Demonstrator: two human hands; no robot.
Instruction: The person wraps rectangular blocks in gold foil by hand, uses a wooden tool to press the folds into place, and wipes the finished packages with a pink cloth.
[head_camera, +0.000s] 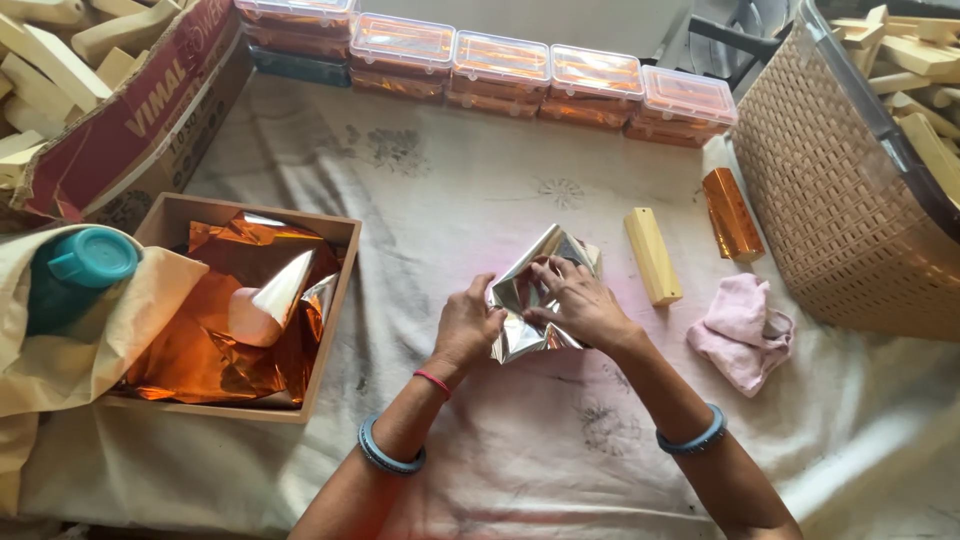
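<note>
head camera, looking steeply down, close over cloth-covered table (450, 200).

- Both forearms are bare; no sleeves show.
- Left hand (466, 325): a thin red thread (432, 382) circles the wrist just behind the fingers.
- Further up the left forearm sit stacked blue-grey bangles (390, 456), smooth and rounded.
- Right hand (583, 302): a similar blue-grey bangle (692, 438) sits well behind the fingers, on the forearm.
- No rings or gloves show on the fingers (553, 272).
</note>
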